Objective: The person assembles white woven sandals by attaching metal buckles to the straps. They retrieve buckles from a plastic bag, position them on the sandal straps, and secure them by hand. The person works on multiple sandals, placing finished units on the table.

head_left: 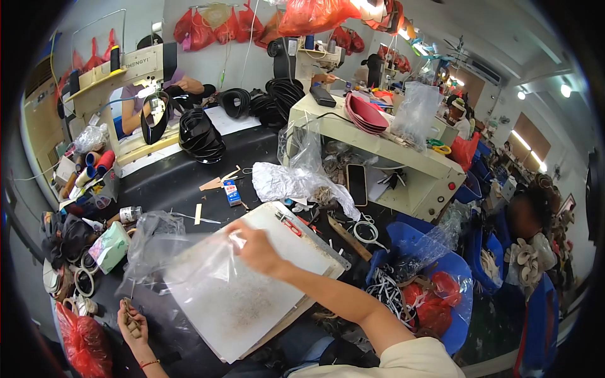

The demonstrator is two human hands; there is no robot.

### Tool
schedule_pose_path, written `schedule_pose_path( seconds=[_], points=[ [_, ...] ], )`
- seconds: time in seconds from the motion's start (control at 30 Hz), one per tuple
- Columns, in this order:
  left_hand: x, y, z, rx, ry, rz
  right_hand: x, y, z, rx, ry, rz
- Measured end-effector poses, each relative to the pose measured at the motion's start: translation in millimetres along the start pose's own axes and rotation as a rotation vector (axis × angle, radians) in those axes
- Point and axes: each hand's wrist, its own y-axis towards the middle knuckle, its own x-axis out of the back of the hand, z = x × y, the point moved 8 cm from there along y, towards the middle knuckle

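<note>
My right hand [257, 249] pinches the edge of a clear plastic bag [211, 259] above a white board [220, 309] strewn with brownish dust. The bag trails off to the left over the black table, partly blurred. At the lower left, my left hand [133, 322] is curled around several small tan pieces [132, 319], whose exact kind I cannot make out. A red-handled tool [288, 225] lies on the board's far edge. Beyond it sit a crumpled white plastic bag [277, 181] and a small blue box [232, 193].
Sewing machine [120, 69] with stacked black bands [200, 135] stands far left. A red plastic bag [83, 340] and a tissue pack [110, 247] line the left edge. On the right are a phone [357, 185], a magnifier [367, 232] and a blue bin [457, 315]. Other people work beyond.
</note>
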Motion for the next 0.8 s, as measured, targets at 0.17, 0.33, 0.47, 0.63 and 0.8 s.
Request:
schedule_pose_path(
  seconds=[0.17,0.33,0.47,0.63,0.8],
  points=[
    [-12.9,13.7,6.4,0.099,-0.276,0.12,84.5,-40.7,-146.9,-0.502,-0.233,-0.101],
    [-14.7,3.8,6.8,0.276,-0.518,0.18,79.9,-48.2,-100.9,-0.067,-0.539,-0.179],
    [-56.0,-21.4,21.6,0.113,-0.248,0.139,98.3,-44.0,-140.7,-0.207,-0.328,-0.243],
    [-74.9,-64.4,-12.7,-0.1,0.037,0.18,110.9,-40.6,-131.9,-0.37,-0.308,-0.309],
    [-98.4,-82.7,-2.9,-0.058,0.011,0.206,109.8,-17.1,-186.2,-0.543,-0.334,-0.242]
  ],
)
